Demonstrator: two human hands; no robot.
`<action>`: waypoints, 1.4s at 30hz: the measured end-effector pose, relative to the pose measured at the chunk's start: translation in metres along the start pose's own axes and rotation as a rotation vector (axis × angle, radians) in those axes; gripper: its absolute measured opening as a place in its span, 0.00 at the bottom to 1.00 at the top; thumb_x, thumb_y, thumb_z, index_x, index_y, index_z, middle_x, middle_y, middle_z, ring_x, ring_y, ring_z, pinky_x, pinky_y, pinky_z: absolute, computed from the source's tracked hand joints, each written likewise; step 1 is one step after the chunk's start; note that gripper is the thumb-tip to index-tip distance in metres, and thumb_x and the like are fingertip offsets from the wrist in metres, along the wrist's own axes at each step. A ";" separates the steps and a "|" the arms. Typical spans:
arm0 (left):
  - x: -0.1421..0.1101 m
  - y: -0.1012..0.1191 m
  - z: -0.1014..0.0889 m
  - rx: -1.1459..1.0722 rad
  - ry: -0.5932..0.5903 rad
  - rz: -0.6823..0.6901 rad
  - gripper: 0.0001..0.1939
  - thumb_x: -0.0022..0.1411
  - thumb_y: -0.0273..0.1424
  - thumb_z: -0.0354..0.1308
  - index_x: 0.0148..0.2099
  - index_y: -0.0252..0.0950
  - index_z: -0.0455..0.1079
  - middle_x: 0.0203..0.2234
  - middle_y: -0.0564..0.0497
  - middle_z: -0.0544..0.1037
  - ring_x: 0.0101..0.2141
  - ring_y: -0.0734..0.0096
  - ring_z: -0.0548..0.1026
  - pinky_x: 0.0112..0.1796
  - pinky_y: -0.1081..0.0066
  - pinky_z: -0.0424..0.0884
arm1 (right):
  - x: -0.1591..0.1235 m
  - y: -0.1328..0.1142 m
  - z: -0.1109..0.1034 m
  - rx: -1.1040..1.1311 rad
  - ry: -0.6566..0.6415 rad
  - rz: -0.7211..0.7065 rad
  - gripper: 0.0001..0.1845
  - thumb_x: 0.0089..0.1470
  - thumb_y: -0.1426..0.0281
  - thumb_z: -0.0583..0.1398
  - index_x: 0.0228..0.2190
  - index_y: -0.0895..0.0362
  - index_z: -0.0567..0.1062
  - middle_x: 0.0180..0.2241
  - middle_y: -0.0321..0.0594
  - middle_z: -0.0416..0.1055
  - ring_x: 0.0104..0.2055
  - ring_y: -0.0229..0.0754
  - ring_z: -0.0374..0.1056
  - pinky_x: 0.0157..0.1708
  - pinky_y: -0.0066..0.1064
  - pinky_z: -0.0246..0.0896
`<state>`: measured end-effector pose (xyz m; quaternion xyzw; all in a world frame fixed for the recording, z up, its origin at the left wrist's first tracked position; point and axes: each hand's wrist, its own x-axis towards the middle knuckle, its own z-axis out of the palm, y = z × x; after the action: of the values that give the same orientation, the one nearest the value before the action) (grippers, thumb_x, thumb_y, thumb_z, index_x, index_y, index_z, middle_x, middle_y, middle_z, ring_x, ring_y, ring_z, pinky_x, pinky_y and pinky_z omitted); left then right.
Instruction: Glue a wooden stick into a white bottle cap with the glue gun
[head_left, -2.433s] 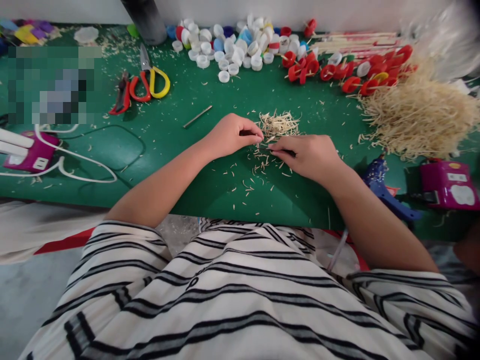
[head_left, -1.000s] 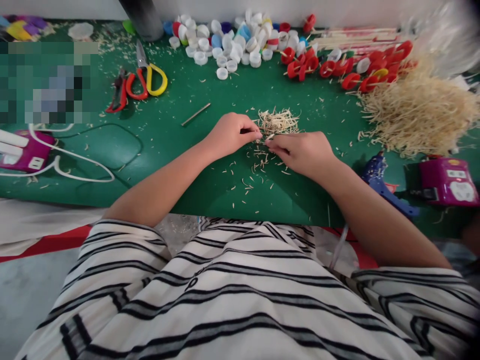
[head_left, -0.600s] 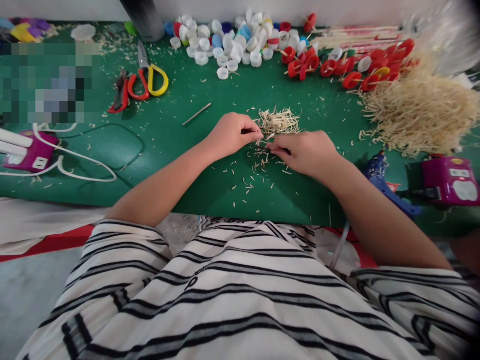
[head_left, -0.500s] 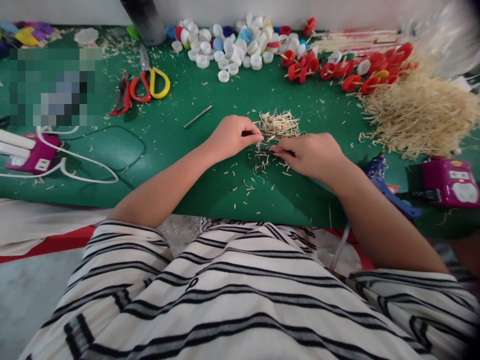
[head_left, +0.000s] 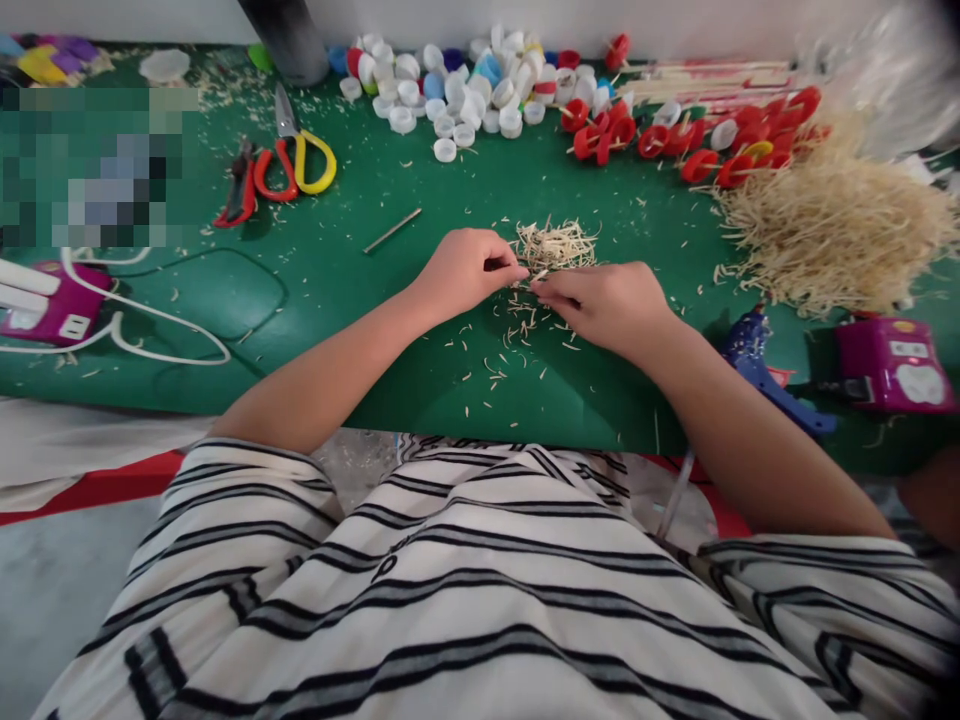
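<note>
My left hand is closed in a pinch just above the table, its fingertips beside a small pile of pale, straw-like strands. What it pinches is too small to tell. My right hand is also pinched, fingertips pointing left and almost meeting those of the left hand. Something slim may sit in its fingers, but it is hidden. Short pale clippings are scattered on the green tabletop below both hands.
A thin metal rod, scissors and red-handled pliers lie left. Bottle caps and red rings on sticks line the back. At right are a big strand heap, a blue glue gun and a purple box.
My right fingertips shift slightly toward and away from the left ones; about half a second ago a dark slim tip showed at them, now it does not. My left hand stays nearly still.
</note>
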<state>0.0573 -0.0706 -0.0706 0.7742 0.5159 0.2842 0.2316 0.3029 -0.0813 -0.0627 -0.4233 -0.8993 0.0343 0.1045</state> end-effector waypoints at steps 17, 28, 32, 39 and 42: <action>-0.003 0.008 -0.003 0.003 -0.040 -0.015 0.11 0.67 0.36 0.65 0.33 0.39 0.81 0.34 0.48 0.84 0.36 0.65 0.78 0.47 0.59 0.73 | -0.009 0.000 -0.015 -0.055 -0.107 0.058 0.15 0.69 0.59 0.58 0.45 0.44 0.86 0.40 0.36 0.88 0.37 0.47 0.78 0.31 0.36 0.53; -0.002 0.010 -0.005 0.039 -0.126 0.016 0.10 0.71 0.34 0.61 0.42 0.36 0.83 0.41 0.46 0.85 0.42 0.65 0.80 0.46 0.64 0.72 | -0.003 0.001 -0.001 0.004 0.029 -0.012 0.16 0.71 0.61 0.58 0.46 0.46 0.87 0.46 0.36 0.88 0.45 0.45 0.82 0.32 0.33 0.56; -0.002 0.010 -0.006 0.031 -0.147 0.021 0.11 0.71 0.34 0.60 0.43 0.36 0.83 0.41 0.46 0.85 0.42 0.65 0.80 0.47 0.64 0.73 | -0.002 0.002 0.001 0.009 0.006 -0.015 0.16 0.71 0.61 0.57 0.47 0.46 0.86 0.47 0.35 0.88 0.45 0.45 0.82 0.33 0.34 0.55; -0.004 0.009 -0.007 0.009 -0.150 0.037 0.12 0.72 0.35 0.59 0.42 0.36 0.82 0.42 0.46 0.85 0.43 0.65 0.80 0.49 0.63 0.74 | 0.000 -0.006 -0.009 -0.069 -0.101 0.038 0.16 0.70 0.61 0.58 0.46 0.45 0.86 0.44 0.35 0.88 0.41 0.47 0.80 0.31 0.35 0.48; -0.004 0.009 -0.008 0.006 -0.164 0.033 0.12 0.73 0.35 0.59 0.43 0.36 0.83 0.44 0.45 0.85 0.44 0.64 0.81 0.50 0.63 0.73 | -0.004 -0.002 -0.013 -0.089 -0.121 0.057 0.16 0.70 0.59 0.58 0.45 0.46 0.86 0.41 0.36 0.88 0.39 0.47 0.79 0.31 0.35 0.49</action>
<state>0.0569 -0.0774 -0.0598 0.8040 0.4830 0.2222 0.2662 0.3063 -0.0858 -0.0501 -0.4502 -0.8921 0.0228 0.0301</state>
